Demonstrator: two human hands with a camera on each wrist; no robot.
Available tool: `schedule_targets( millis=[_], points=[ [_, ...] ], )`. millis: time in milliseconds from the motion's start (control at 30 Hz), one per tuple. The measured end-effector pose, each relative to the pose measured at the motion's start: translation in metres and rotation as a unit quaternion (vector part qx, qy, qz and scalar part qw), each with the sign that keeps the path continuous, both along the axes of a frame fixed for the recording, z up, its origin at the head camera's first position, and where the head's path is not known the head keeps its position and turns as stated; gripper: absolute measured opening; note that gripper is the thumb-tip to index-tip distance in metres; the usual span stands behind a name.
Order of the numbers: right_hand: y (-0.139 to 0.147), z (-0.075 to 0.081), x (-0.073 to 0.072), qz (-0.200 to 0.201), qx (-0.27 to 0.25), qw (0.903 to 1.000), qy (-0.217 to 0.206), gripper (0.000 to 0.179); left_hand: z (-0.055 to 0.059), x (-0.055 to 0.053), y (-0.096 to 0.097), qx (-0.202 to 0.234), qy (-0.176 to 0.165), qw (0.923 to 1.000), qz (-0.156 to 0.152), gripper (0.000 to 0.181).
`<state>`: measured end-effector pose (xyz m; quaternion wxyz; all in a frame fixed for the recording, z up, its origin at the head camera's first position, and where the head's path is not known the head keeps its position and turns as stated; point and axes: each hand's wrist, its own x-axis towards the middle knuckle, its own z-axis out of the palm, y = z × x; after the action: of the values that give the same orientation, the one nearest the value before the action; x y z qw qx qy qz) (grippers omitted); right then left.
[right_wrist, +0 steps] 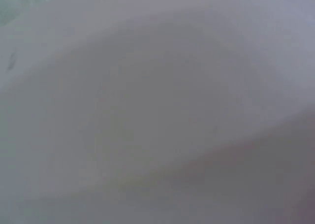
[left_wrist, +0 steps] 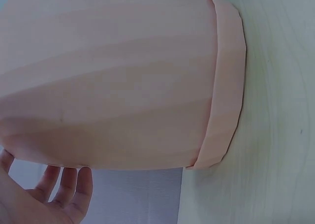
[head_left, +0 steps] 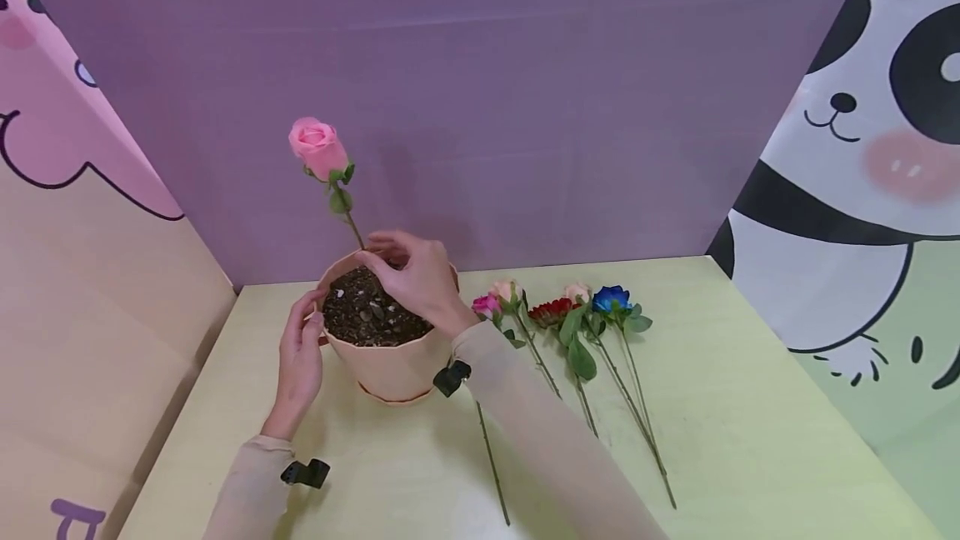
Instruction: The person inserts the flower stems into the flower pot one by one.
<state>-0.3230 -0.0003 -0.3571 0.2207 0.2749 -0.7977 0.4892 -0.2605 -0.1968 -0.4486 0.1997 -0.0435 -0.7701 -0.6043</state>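
Observation:
A pink rose on a green stem stands tilted to the left over a peach flower pot filled with dark soil. My right hand reaches over the pot and pinches the rose's stem low down, between thumb and fingers. The stem's lower end is hidden behind the hand and rim. Against the pot's left side rests my left hand, its fingertips at the wall near the rim. In the left wrist view, the fingers touch the side of the pot. A blurred pale surface fills the right wrist view.
Right of the pot, several artificial flowers lie on the pale table, among them a blue rose, a dark red flower and a magenta one. Their stems point toward the front. A purple backdrop rises behind.

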Motion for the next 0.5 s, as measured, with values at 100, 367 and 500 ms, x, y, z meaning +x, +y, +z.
schedule_targets(
  millis=[100,367,500],
  points=[
    [0.001,0.001,-0.001,0.012,-0.035,0.9993,0.003,0.03,-0.001,0.0,0.0,-0.001,-0.002,1.0,-0.001,0.047],
    [0.016,0.001,0.001,0.027,-0.115,0.993,-0.004,0.024,-0.002,-0.001,0.0,-0.007,-0.004,1.0,0.001,0.047],
    [0.032,-0.002,0.002,0.01,-0.116,0.9929,-0.023,0.024,-0.002,-0.001,-0.001,-0.012,-0.006,0.9999,0.004,0.047]
  ],
)
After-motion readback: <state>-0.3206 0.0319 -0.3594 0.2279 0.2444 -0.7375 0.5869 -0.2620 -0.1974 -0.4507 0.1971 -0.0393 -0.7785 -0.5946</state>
